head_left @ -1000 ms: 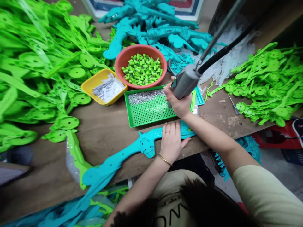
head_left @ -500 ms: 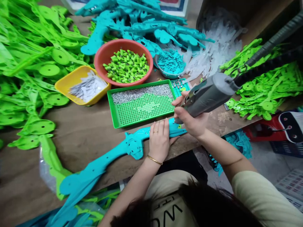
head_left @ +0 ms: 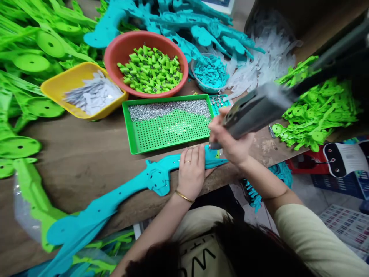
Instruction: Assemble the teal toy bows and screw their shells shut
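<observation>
A long turquoise plastic part (head_left: 123, 188) lies slantwise along the front edge of the table. My left hand (head_left: 191, 169) is closed over its right portion, fingers across the top and thumb at the near side. In my right hand (head_left: 235, 144) is a grey power screwdriver (head_left: 253, 111), slanted and slightly blurred. Its nose points down at the part's right end, just beside my left fingers; whether the tip touches is hidden. A small lime piece (head_left: 217, 154) shows at that end. Behind my hands stands a green perforated tray (head_left: 170, 134) with many small silver screws (head_left: 170, 109).
A red bowl (head_left: 111, 57) of lime pieces, a yellow tub (head_left: 54, 94) of pale strips and a clear bowl (head_left: 211, 90) of turquoise bits stand behind. Lime parts (head_left: 34, 61) pile up left, more lime parts (head_left: 317, 111) right, turquoise parts (head_left: 178, 23) at the back.
The view has shifted, so the left-hand things sit further left. The screwdriver is more blurred now, its nose still at the part's right end. My left hand keeps its hold.
</observation>
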The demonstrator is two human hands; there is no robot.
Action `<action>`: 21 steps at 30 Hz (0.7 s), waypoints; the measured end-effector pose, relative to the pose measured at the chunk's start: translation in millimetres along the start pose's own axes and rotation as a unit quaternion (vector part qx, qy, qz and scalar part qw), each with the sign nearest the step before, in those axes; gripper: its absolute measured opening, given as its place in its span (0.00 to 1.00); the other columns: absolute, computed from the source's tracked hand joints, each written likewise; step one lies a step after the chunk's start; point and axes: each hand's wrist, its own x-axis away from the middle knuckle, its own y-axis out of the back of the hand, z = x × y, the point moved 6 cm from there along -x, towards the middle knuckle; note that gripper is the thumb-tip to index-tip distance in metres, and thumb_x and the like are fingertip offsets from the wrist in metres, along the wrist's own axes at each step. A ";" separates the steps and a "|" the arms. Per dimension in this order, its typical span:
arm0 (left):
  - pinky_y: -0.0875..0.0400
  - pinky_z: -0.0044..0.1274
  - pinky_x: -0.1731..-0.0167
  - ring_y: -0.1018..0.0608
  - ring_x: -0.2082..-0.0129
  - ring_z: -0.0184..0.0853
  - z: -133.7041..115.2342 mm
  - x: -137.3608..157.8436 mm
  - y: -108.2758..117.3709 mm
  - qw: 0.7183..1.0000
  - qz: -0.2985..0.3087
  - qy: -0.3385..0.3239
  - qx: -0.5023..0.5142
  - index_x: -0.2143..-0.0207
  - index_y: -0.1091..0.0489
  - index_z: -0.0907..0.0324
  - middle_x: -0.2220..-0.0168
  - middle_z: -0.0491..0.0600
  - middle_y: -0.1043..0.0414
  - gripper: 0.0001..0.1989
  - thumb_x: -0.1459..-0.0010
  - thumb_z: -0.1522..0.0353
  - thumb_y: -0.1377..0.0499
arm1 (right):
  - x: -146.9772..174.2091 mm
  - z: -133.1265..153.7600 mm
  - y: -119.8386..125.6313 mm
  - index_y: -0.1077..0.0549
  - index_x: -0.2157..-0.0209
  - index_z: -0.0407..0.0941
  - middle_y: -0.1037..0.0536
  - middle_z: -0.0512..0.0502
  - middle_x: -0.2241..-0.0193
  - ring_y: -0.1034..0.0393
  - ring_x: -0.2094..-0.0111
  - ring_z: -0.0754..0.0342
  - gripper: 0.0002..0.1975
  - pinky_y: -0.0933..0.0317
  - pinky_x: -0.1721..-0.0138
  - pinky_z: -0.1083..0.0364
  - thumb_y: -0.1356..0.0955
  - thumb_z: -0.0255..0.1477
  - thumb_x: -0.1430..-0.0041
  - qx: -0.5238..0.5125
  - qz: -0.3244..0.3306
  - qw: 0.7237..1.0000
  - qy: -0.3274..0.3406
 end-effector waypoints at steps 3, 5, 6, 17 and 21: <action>0.38 0.41 0.42 0.27 0.49 0.51 -2.2 -2.1 2.1 1.000 0.009 -0.001 -0.019 0.42 0.37 0.75 0.49 0.67 0.28 0.33 0.39 0.56 0.43 | -29.2 -0.2 -10.5 0.31 0.61 0.51 0.26 0.49 0.64 0.28 0.71 0.56 0.13 0.28 0.72 0.53 0.33 0.44 0.42 -0.065 -0.092 0.993 0.047; 0.38 0.41 0.43 0.27 0.50 0.51 -2.9 -3.3 2.8 1.000 0.020 0.005 -0.022 0.42 0.37 0.76 0.50 0.66 0.28 0.34 0.40 0.56 0.43 | -46.2 -17.4 -26.9 0.30 0.59 0.49 0.27 0.47 0.62 0.26 0.66 0.54 0.13 0.26 0.65 0.49 0.36 0.43 0.38 -0.049 -0.081 0.995 0.034; 0.38 0.41 0.42 0.27 0.49 0.51 -3.1 -3.6 2.8 0.999 0.028 0.010 -0.020 0.41 0.37 0.76 0.50 0.66 0.28 0.35 0.40 0.56 0.42 | -52.1 -27.8 -34.0 0.30 0.58 0.49 0.27 0.46 0.62 0.25 0.64 0.52 0.13 0.26 0.61 0.47 0.37 0.42 0.37 -0.040 -0.072 0.996 0.026; 0.41 0.41 0.40 0.28 0.47 0.51 -3.5 -1.7 1.0 0.998 0.061 0.032 -0.013 0.39 0.39 0.73 0.48 0.65 0.29 0.36 0.42 0.57 0.39 | -49.9 -60.1 -41.5 0.28 0.59 0.50 0.24 0.48 0.64 0.24 0.58 0.49 0.11 0.25 0.53 0.44 0.30 0.38 0.42 -0.039 -0.093 0.994 -0.033; 0.39 0.40 0.41 0.28 0.47 0.51 -2.9 -1.2 0.6 0.998 0.051 0.023 -0.029 0.40 0.38 0.72 0.48 0.65 0.29 0.37 0.44 0.56 0.38 | -49.8 -55.7 -44.0 0.27 0.61 0.49 0.23 0.50 0.67 0.23 0.61 0.51 0.10 0.26 0.50 0.47 0.27 0.34 0.46 -0.057 -0.092 0.993 -0.049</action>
